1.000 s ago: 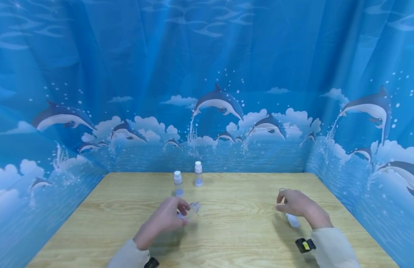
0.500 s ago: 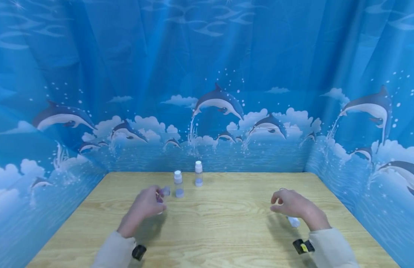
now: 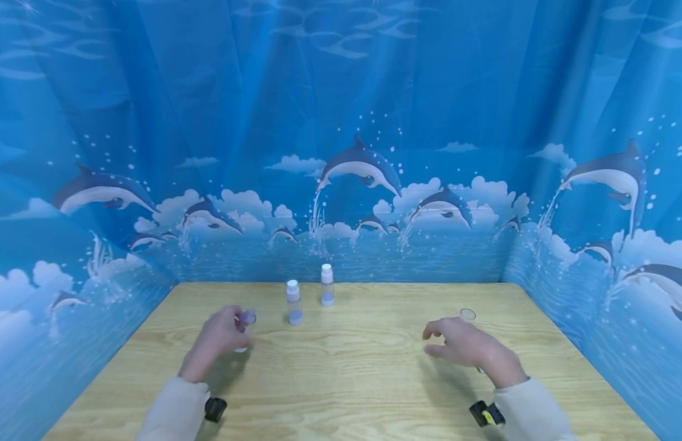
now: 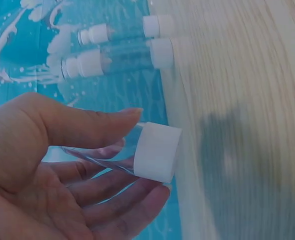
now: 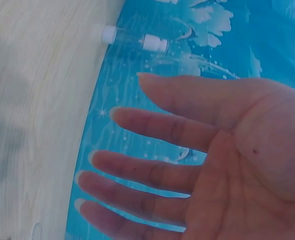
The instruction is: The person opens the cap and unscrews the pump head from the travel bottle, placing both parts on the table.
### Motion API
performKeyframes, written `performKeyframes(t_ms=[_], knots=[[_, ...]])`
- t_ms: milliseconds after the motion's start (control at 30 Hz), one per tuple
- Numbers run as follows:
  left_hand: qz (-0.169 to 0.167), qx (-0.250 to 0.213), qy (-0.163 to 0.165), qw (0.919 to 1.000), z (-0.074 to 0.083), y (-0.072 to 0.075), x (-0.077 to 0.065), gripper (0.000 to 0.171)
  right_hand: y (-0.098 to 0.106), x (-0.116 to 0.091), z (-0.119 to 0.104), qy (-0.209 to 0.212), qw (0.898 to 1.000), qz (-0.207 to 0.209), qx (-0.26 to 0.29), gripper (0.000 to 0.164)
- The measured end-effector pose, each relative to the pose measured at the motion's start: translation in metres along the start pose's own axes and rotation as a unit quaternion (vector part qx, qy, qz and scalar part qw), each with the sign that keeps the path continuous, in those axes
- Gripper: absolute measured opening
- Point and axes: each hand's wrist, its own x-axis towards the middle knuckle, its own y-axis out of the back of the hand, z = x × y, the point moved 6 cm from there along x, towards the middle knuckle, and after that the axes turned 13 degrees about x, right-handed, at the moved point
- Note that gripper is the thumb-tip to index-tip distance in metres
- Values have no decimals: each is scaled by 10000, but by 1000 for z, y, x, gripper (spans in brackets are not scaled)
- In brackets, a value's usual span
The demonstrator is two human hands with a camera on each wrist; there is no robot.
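My left hand point(image 3: 216, 337) grips a small clear plastic bottle point(image 4: 157, 152) with a white base. In the left wrist view the thumb lies along one side of it and the fingers curl round the other. The bottle's clear upper end shows past the fingers in the head view, above the table's left part. My right hand point(image 3: 463, 344) hovers above the right part with nothing in it. Its fingers point(image 5: 147, 165) are spread and nearly straight in the right wrist view. Beneath that hand a small white piece point(image 3: 480, 369) is mostly hidden.
Two clear bottles with white tops, a nearer one point(image 3: 294, 304) and a farther one point(image 3: 327, 288), stand upright near the back of the wooden table point(image 3: 374, 380). A thin-rimmed clear round piece point(image 3: 468, 314) lies beyond my right hand. A blue dolphin curtain point(image 3: 341, 92) surrounds the table.
My left hand has carried the bottle leftward, away from the front of the standing bottles. My right hand has shifted left and its fingers have opened, leaving the round piece in plain view.
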Motion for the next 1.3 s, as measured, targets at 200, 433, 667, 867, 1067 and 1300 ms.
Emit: performKeyframes(t_ms=[200,433,667,867,1067,1300], knots=[[-72,61,114,9999,-15,3,3,41,-9,-1,-9,-6,9998,-210,36,28],[-185,-112,295,9993,-27,3,4,36,-13,-2,-13,-32,9994,-318,97,28],[-118,-54,355,9993,-34,3,7,31,-14,-2,-13,-50,9993,-345,113,28],[-220,-48,467,9987,-37,3,10,30,-14,-2,-11,-139,9992,-342,143,29],[-233,-61,500,9985,-39,2,10,31,-15,-2,-10,-154,9991,-354,166,29],[-176,-110,436,9988,-40,2,10,32,-16,-2,-10,-160,9991,-372,142,30]])
